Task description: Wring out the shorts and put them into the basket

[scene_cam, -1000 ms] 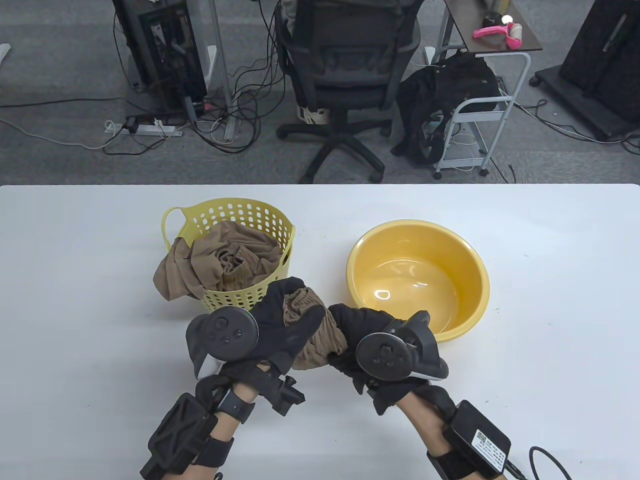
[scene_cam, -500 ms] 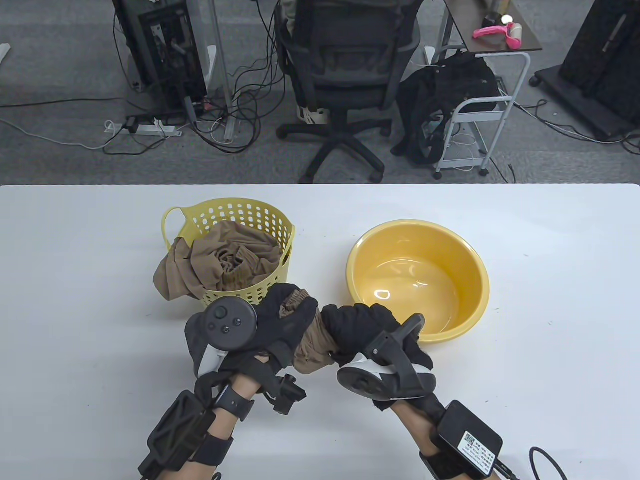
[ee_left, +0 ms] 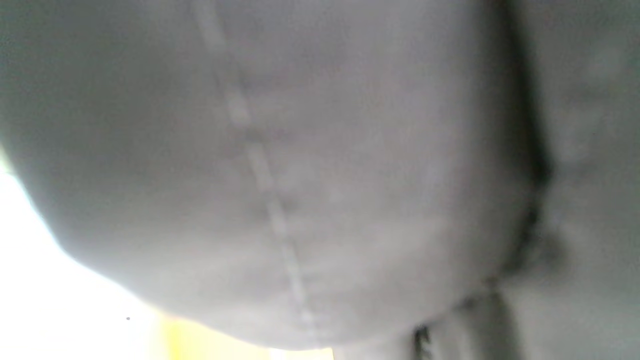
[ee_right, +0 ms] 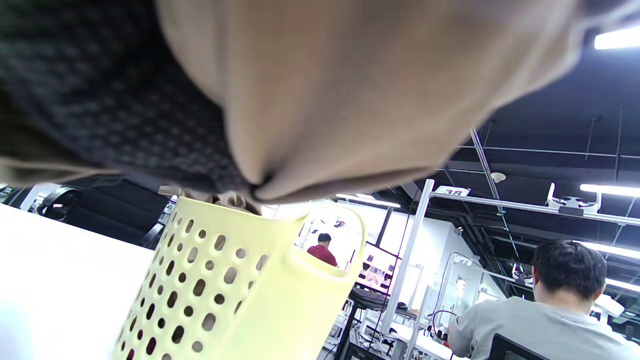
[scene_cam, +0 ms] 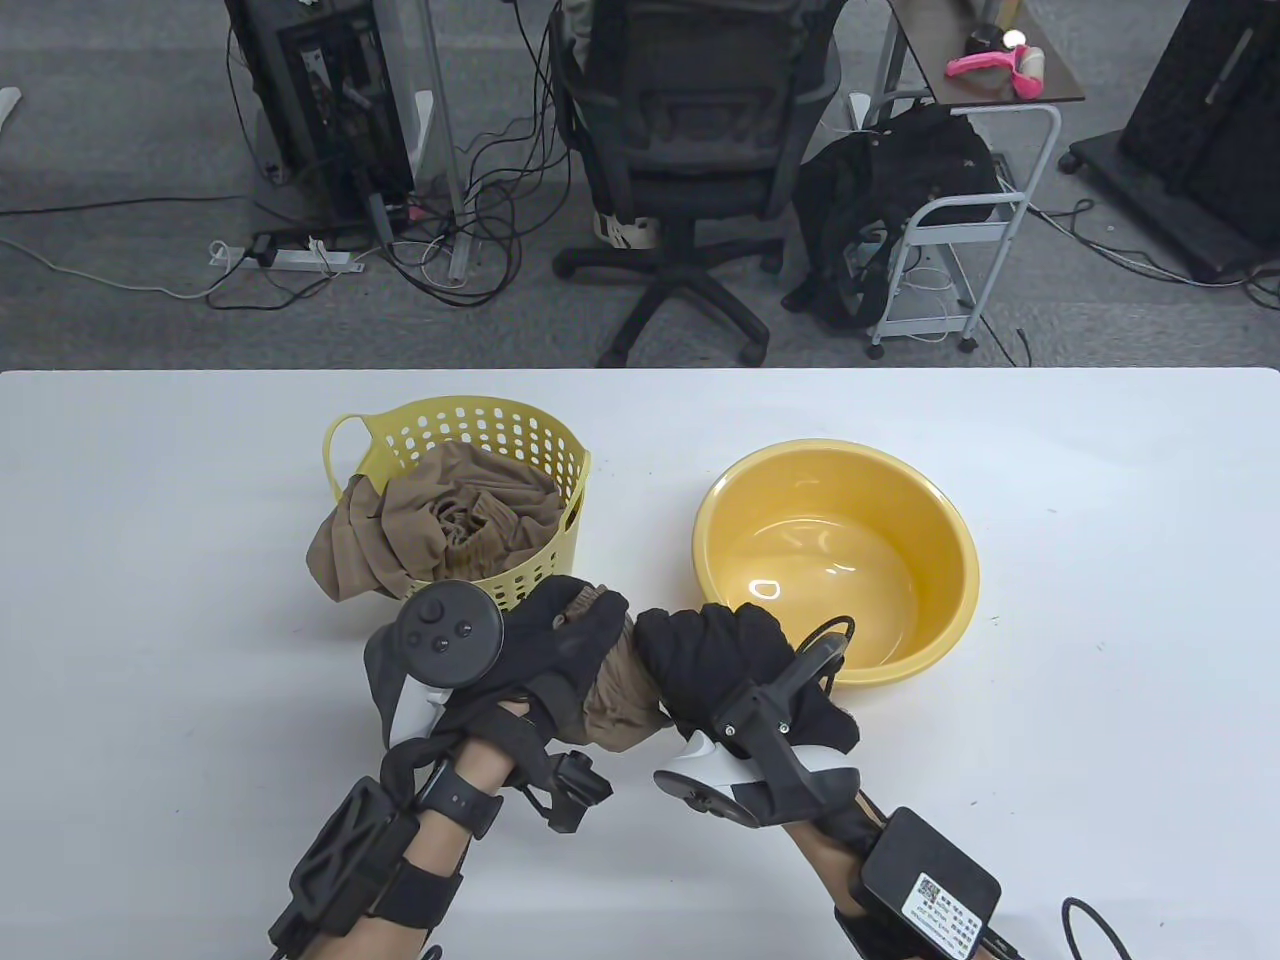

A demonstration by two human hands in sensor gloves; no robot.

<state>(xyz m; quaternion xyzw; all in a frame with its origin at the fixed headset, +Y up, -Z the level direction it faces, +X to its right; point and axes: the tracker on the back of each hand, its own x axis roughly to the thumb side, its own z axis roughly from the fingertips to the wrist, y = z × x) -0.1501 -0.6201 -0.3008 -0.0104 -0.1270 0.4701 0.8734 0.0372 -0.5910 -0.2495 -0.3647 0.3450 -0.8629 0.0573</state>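
Brown shorts (scene_cam: 620,690) are bunched into a short twisted roll above the table's front, in front of the yellow perforated basket (scene_cam: 500,440). My left hand (scene_cam: 560,640) grips the roll's left end and my right hand (scene_cam: 715,650) grips its right end, both with fingers curled round the cloth. The right wrist is turned over, its tracker facing down. The right wrist view has the tan cloth (ee_right: 350,90) filling the top, with the basket (ee_right: 240,285) below. In the left wrist view only blurred grey fabric (ee_left: 300,150) shows. Another brown garment (scene_cam: 440,520) lies in the basket and hangs over its left rim.
A yellow-orange basin (scene_cam: 940,530) stands right of the basket, close behind my right hand. The white table (scene_cam: 150,600) stretches to both sides. Behind it are an office chair (scene_cam: 690,150), cables and a small cart (scene_cam: 960,200). A seated person (ee_right: 555,310) shows in the right wrist view.
My right hand has rolled over, turning its tracker from facing up to facing down, and twisted the shorts. The left hand shifted slightly left and back. The roll between the hands looks shorter.
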